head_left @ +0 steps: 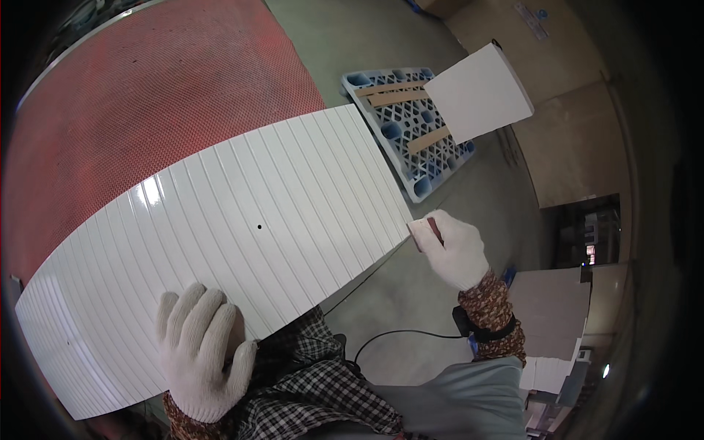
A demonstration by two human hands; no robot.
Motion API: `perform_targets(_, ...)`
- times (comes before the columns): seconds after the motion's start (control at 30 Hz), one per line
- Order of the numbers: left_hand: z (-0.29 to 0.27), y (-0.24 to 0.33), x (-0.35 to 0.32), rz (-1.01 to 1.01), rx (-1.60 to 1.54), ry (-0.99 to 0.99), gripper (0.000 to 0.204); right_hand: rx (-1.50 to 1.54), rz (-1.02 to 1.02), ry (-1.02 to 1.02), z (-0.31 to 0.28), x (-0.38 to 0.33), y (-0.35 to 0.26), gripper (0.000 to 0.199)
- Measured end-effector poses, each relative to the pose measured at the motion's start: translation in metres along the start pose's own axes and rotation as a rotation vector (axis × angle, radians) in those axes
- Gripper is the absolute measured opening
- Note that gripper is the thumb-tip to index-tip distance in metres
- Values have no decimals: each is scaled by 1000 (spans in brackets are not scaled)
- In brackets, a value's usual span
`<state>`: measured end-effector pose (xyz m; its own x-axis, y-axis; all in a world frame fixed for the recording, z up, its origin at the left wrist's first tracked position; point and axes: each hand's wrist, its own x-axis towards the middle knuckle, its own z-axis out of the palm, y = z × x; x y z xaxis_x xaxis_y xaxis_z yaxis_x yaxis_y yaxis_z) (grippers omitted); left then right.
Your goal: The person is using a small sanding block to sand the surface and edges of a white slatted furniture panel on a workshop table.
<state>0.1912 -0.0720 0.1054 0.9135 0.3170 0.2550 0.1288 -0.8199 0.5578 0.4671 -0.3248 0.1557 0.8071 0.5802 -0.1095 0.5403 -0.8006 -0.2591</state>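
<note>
A long glossy white panel [293, 191] with many parallel grooves and a small dark hole lies across the table. My left hand [204, 356], in a white knit glove, rests on the panel's near side with its fingers stretched out. At the panel's right end, my gloved right hand [460, 253] is closed on a small flat block [422, 235], pale on its face with a reddish-brown part by the fingers. The block is at the panel's near right corner and seems to touch its edge. My fingers hide part of the block.
Red mesh matting [183, 81] covers the table beyond the panel. Past the right end stands a blue plastic pallet [400, 158] with brown strips and a white box-like slab [480, 95]. A black cable [411, 331] curves near my right forearm. Cardboard sheets [550, 301] stand at the right.
</note>
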Motion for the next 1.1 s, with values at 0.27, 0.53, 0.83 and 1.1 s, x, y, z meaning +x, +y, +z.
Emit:
perform_targets(0.27,1,3,7,38,-21,11,35,-98,12,16,-1,-4,3,25)
perform_targets(0.53,-12,5,0,-7,-83,-37,40,-177,-99,-43,-7,3,2,27)
perform_targets(0.83,-10,5,-5,-95,-128,-112,40,-192,-138,37,1,-2,8,28)
perform_targets(1.1,-17,3,0,-12,-48,-100,38,-221,-189,113,5,-2,3,24)
